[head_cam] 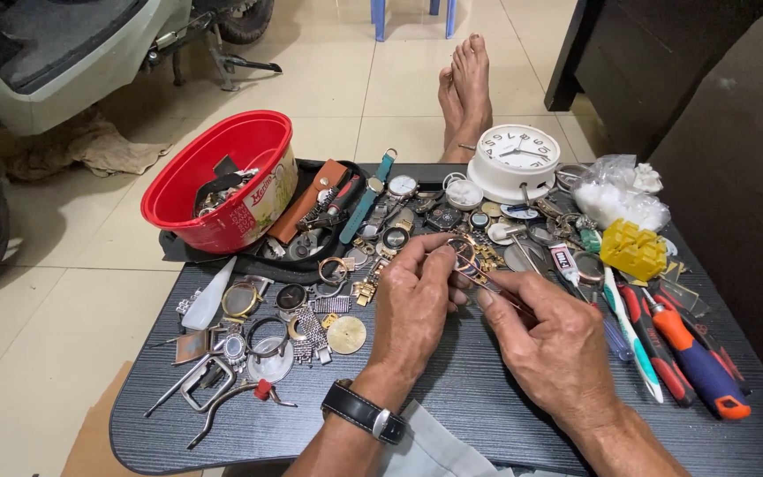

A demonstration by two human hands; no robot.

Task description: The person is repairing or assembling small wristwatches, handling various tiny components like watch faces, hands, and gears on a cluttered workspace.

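Observation:
My left hand (412, 305) pinches a small gold-coloured watch case (463, 252) between thumb and fingers, over the middle of the dark table (452, 406). My right hand (547, 340) grips a thin metal tool (492, 287) whose tip reaches to the watch case. A black-strapped wristwatch (366, 412) sits on my left wrist. Loose watch parts, rings and dials (298, 322) lie just left of my left hand.
A red tub (222, 177) of parts stands at the back left, a white alarm clock (516, 157) at the back. Screwdrivers (695, 362), a toothbrush, a yellow block (633, 250) and a plastic bag (615, 194) lie right. Bare feet (465, 93) rest on the tiled floor beyond.

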